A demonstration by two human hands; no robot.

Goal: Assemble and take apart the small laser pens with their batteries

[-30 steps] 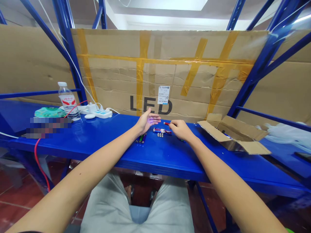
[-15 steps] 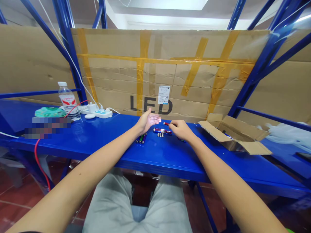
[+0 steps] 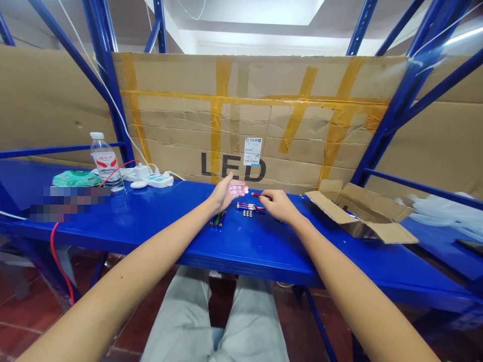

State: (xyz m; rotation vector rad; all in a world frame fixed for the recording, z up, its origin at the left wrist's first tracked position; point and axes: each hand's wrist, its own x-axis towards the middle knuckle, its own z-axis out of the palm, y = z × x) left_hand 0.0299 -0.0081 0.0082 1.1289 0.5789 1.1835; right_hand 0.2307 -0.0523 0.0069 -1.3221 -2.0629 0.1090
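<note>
My right hand (image 3: 278, 205) is closed around a slim red penlight (image 3: 256, 194), whose tip points left at my other hand. My left hand (image 3: 228, 193) is held up open, fingers stretched and palm turned to the right; the palm and fingertips look brightly lit. Between and below the hands, blue and purple metal tubes (image 3: 245, 206) lie side by side on the blue table. In front of them sit several small silver button cells (image 3: 247, 213). Under my left wrist lie several dark, green and blue tubes (image 3: 218, 220), partly covered by it. Something small is mostly hidden beneath my right wrist.
An open cardboard box (image 3: 358, 213) with items inside stands on the right. On the left are a water bottle (image 3: 106, 163), a green packet (image 3: 75, 178) and a white power strip (image 3: 158, 179). Cardboard sheeting (image 3: 181, 125) walls off the back between blue posts.
The camera view has shifted slightly. Both hands keep nearly the same pose, the right still gripping the red penlight and the left still open opposite it.
</note>
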